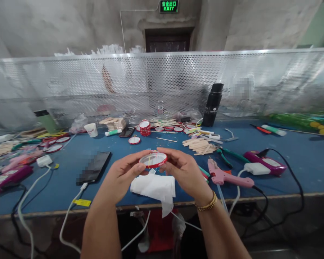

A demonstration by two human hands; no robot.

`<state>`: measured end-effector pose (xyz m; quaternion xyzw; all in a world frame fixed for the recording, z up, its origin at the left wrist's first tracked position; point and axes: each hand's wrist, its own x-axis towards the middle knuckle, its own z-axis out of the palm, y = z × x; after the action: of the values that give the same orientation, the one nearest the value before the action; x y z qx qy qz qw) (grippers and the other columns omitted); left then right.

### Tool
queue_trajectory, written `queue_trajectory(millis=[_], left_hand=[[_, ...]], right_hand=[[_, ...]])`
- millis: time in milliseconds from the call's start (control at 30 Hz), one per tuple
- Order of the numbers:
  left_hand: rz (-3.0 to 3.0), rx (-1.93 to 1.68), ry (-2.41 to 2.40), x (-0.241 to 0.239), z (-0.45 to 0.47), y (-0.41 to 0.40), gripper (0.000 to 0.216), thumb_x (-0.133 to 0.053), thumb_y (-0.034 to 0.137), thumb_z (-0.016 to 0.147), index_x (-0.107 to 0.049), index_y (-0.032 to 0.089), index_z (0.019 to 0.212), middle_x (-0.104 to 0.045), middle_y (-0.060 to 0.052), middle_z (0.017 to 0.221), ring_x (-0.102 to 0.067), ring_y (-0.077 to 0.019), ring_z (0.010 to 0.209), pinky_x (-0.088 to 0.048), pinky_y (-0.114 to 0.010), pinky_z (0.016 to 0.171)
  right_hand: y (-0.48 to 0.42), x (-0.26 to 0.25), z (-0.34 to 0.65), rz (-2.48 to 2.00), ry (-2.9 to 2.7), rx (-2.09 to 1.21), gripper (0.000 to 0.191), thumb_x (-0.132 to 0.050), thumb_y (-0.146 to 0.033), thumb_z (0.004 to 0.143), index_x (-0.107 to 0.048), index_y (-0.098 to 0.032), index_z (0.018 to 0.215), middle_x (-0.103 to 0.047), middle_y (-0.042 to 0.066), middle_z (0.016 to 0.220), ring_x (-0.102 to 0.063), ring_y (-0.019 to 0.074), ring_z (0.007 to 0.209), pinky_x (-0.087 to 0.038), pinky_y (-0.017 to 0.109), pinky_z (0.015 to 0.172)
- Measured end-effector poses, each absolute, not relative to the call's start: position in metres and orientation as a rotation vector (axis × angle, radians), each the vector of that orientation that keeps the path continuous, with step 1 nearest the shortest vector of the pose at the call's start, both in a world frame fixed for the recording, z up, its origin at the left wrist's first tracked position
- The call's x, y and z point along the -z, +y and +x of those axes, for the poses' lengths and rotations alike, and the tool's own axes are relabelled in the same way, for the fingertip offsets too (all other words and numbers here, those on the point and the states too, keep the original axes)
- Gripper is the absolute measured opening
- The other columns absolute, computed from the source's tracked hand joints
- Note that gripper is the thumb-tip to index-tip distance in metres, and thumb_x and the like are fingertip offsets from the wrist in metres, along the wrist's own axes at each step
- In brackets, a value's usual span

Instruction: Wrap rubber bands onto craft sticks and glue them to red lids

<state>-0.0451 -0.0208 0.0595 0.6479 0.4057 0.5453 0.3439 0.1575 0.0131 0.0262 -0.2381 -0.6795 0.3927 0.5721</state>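
Observation:
Between my two hands is a small round hoop point(154, 165) with a red rim and a pale, see-through face crossed by yellow and red lines. My left hand point(124, 174) pinches its left edge with thumb and fingers. On the right edge, my right hand point(182, 169) grips it the same way, a gold bracelet on the wrist. The hoop is held up above the blue table point(118, 196), nearly level. Below it lies a folded white tissue point(153, 187) hanging over the table's front edge.
A pink glue gun point(228, 177) and wooden sticks point(199, 145) lie to the right. At left rests a black phone point(95, 167) on a cable. Behind stand stacked red hoops point(144, 128), a paper cup point(91, 130) and a black bottle point(213, 106) before a perforated metal screen point(175, 79).

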Motion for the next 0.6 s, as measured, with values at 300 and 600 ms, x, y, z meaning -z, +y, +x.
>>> queue_trajectory(millis=[300,600], left_hand=[[1.652,-1.28,1.231,-0.051,-0.031,-0.016,0.061,-0.06,0.073,0.089,-0.082,0.017,0.099,-0.081,-0.01,0.089,-0.075,-0.0237,0.08,-0.056,-0.026,0.059],[1.635,-1.31,1.164,-0.05,-0.028,-0.013,0.056,-0.066,0.068,0.088,-0.081,0.018,0.108,-0.08,-0.012,0.107,-0.075,-0.028,0.095,-0.059,-0.03,0.067]], right_hand=[[0.005,-0.013,0.152,-0.675,-1.426,-0.843,0.018,-0.068,-0.035,0.093,-0.078,-0.02,0.096,-0.066,-0.003,0.063,-0.056,0.0087,0.05,-0.049,0.019,0.048],[0.01,-0.009,0.155,-0.658,-1.462,-0.783,0.022,-0.067,-0.034,0.094,-0.079,-0.023,0.109,-0.08,0.004,0.09,-0.071,0.0139,0.065,-0.06,0.026,0.064]])
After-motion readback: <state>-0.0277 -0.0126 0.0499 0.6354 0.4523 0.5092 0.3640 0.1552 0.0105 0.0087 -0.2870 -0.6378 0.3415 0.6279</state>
